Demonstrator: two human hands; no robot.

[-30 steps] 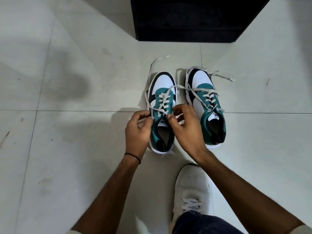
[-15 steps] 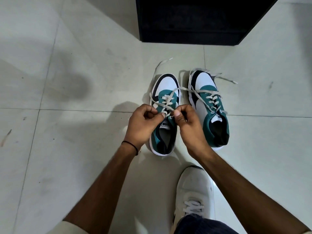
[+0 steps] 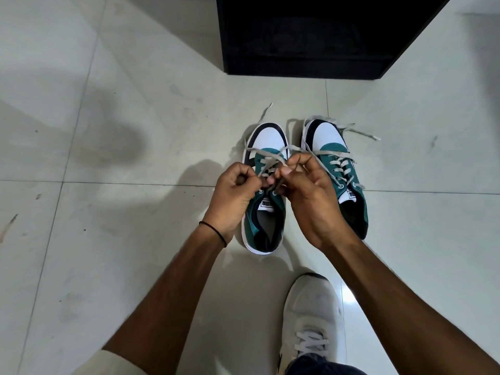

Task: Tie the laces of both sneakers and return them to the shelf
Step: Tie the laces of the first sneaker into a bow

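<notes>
A: Where's the pair?
B: The left sneaker (image 3: 267, 136) and right sneaker (image 3: 328, 139) stand side by side on the floor (image 3: 108, 239), near the black shelf (image 3: 311, 36) and its front edge.
A: Hands?
B: The left hand (image 3: 232, 196) and right hand (image 3: 311, 201) both pinch the left sneaker's laces (image 3: 266, 152), fingers curled. Open floor spreads leftward.

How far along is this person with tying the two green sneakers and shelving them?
Nothing looks finished yet. In hand: the left hand and right hand pinch the lace of the left sneaker; no bow shows. Left to do: the right sneaker has loose laces trailing on the floor, and both sneakers stand there, short of the dark shelf.
</notes>
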